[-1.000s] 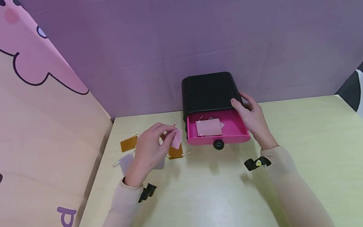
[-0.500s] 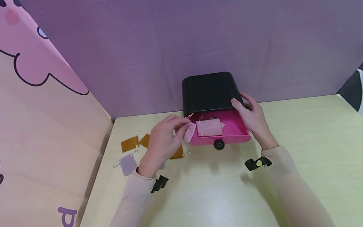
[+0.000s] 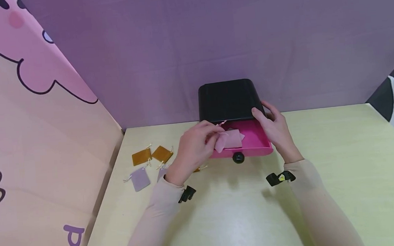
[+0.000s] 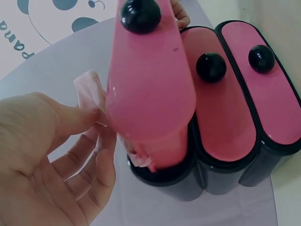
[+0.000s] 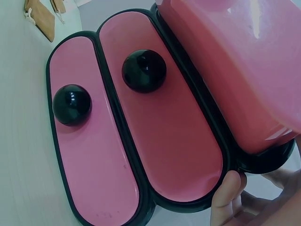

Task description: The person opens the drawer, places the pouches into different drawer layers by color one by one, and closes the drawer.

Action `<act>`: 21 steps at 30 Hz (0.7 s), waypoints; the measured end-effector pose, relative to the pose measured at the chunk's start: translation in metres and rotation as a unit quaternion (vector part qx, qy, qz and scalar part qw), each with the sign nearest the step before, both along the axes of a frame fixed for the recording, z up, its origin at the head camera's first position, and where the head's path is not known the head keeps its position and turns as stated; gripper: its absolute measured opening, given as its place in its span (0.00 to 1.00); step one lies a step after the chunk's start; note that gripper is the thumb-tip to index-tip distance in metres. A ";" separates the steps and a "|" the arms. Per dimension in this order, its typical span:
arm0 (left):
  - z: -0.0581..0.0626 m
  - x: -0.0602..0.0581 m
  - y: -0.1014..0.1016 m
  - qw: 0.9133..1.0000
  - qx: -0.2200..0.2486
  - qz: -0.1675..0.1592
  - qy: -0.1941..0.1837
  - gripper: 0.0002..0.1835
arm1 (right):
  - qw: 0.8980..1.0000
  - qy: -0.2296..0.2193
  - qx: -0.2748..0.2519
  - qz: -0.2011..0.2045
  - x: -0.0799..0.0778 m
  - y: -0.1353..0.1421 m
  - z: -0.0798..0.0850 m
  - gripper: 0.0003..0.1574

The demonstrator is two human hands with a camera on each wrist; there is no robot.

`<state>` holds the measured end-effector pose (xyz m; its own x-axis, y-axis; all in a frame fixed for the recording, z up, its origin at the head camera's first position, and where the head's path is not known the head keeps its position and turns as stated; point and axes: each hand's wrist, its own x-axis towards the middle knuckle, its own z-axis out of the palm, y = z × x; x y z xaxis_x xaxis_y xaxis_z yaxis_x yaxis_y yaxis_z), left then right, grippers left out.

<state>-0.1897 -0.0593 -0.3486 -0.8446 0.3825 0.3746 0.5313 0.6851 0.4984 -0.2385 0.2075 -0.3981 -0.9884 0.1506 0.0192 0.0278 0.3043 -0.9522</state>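
Note:
My left hand (image 3: 196,144) pinches a small pink drawstring pouch (image 3: 220,143) between thumb and fingers, over the left part of a pulled-out pink drawer (image 3: 255,136). Another pink pouch (image 3: 234,138) lies inside that drawer, partly covering something pale. The drawer belongs to a black box (image 3: 229,99) with three drawers; the wrist views show the lower two (image 4: 218,94) pushed in. My right hand (image 3: 277,130) grips the box's right side, its thumb by the top front corner. From the left wrist, the held pouch (image 4: 89,92) appears beside the open drawer's edge.
Left of the box, brown pouches (image 3: 142,157) and lilac pouches (image 3: 140,179) lie on the pale wooden table (image 3: 224,212); my left arm partly hides some. A purple cloth wall (image 3: 212,42) rises right behind the box. A printed panel (image 3: 41,149) borders the left.
My left hand has moved right with the pink pouch, from beside the box to over the open drawer. More brown and lilac pouches are uncovered. The right hand stays on the box.

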 end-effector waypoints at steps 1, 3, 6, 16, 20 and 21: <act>-0.001 -0.001 0.002 1.000 -0.001 0.000 0.000 0.11 | 1.000 0.000 0.000 0.000 0.000 0.000 0.000 0.49; -0.001 -0.003 0.004 1.000 -0.002 0.001 -0.001 0.11 | 1.000 0.000 -0.001 0.001 0.000 0.000 0.000 0.49; -0.002 -0.006 0.007 1.000 -0.003 0.003 0.003 0.11 | 1.000 0.000 -0.002 0.000 0.000 0.000 0.000 0.50; -0.005 -0.018 0.020 1.000 -0.024 -0.005 -0.010 0.12 | 1.000 -0.003 -0.005 0.000 -0.001 0.001 0.000 0.49; -0.006 -0.021 0.025 0.999 -0.041 -0.015 -0.025 0.12 | 1.000 -0.002 -0.002 -0.001 0.000 0.000 0.000 0.50; -0.006 -0.021 0.025 0.998 -0.045 -0.017 -0.028 0.12 | 1.000 -0.002 -0.001 -0.002 0.000 0.000 0.000 0.50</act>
